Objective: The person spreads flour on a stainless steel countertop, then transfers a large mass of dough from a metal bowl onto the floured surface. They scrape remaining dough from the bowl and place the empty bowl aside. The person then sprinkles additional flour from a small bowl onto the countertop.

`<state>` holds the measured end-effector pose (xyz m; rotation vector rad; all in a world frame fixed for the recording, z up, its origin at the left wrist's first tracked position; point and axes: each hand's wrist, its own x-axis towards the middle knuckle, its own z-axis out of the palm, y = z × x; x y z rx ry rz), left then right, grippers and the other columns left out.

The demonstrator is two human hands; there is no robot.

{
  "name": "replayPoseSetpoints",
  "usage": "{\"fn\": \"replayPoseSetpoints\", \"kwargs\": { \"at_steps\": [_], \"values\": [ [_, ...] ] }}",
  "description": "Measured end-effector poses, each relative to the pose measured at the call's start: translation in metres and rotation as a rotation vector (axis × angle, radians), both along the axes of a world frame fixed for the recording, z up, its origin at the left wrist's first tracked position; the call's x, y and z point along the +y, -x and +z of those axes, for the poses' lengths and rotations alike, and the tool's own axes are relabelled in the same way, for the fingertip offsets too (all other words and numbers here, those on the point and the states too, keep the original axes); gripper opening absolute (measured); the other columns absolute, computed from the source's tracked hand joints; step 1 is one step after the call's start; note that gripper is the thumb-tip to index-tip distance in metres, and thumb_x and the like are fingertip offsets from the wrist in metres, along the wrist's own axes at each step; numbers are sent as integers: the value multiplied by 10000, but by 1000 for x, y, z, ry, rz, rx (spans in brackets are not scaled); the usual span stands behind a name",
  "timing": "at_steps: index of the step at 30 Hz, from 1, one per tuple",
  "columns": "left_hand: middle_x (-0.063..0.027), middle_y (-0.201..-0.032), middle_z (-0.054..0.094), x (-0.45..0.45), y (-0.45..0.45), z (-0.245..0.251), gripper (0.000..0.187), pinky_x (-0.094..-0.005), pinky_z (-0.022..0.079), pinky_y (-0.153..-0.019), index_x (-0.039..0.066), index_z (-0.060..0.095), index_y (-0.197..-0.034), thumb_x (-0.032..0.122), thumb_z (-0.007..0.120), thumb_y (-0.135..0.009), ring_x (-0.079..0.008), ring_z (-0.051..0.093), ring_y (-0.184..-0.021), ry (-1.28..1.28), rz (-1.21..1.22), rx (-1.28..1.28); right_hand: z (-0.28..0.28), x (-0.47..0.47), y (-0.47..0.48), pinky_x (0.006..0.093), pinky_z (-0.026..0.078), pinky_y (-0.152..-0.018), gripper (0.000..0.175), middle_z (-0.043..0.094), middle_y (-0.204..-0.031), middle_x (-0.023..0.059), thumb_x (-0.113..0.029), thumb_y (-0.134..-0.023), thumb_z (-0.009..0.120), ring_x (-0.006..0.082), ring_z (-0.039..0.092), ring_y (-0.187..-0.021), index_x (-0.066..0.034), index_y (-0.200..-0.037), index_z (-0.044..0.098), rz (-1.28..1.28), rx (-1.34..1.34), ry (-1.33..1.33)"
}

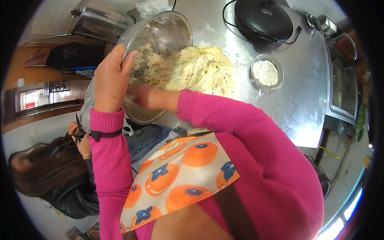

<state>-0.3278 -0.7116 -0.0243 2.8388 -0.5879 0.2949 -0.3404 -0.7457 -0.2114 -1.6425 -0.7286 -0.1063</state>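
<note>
A large metal mixing bowl is tipped on its side at the upper left of the steel worktop. My left hand grips its rim, thumb towards the inside. My right hand, blurred, reaches into the bowl's lower part; its fingers are not clear. Sticky dough residue clings to the inner wall. A mound of soft, pale yellow dough with green flecks lies at the bowl's mouth, on the worktop. A small bowl of white powder stands to the right of the dough.
On the steel worktop a black electric griddle with its cable stands at the back. A sink lies at the right edge. A metal pot is at the upper left. Another person holding dark scissors is at the left.
</note>
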Motion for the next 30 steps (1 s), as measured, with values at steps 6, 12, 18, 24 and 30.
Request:
{"fn": "replayPoseSetpoints", "kwargs": {
  "at_steps": [6, 12, 18, 24, 30],
  "values": [
    [-214, -755, 511, -8, 2, 0, 280, -430, 423, -597, 15, 479, -839, 236, 618, -940, -423, 462, -686, -14, -2, -14, -74, 18, 29, 418, 378, -1092, 454, 598, -1262, 195, -144, -841, 528, 325, 592, -1151, -9, -1273, 564, -142, -555, 470],
    [-222, -832, 564, -15, 11, 1, 183, -482, 449, -647, 20, 496, -864, 152, 618, -898, -449, 544, -792, -32, -52, -73, -88, -30, 35, 401, 404, -1064, 241, 666, -968, 121, -151, -760, 559, 284, 620, -975, -39, -911, 710, -131, -586, 1054],
    [-222, -854, 577, -15, 9, 3, 107, -508, 465, -680, 27, 507, -885, 41, 583, -811, -453, 563, -834, -74, -107, -131, -67, -34, 24, 423, 412, -1016, 122, 668, -853, 77, -180, -709, 634, 272, 616, -991, -135, -783, 720, -108, -411, 791],
    [-250, -898, 561, -24, 13, 3, 108, -493, 456, -699, 26, 509, -927, 30, 539, -823, -468, 549, -882, -91, -117, -104, -51, -9, -9, 444, 373, -1055, 295, 672, -1177, 36, -326, -829, 613, 262, 570, -1181, -152, -1028, 743, -46, -115, 735],
    [-222, -859, 588, -21, 10, 2, 98, -501, 476, -674, 33, 522, -890, -11, 528, -802, -451, 575, -831, -119, -181, -205, -41, -85, -40, 497, 349, -1068, 261, 706, -1055, 106, -283, -857, 594, 278, 627, -1100, -123, -992, 749, -258, -179, 1165]
  ]
}}
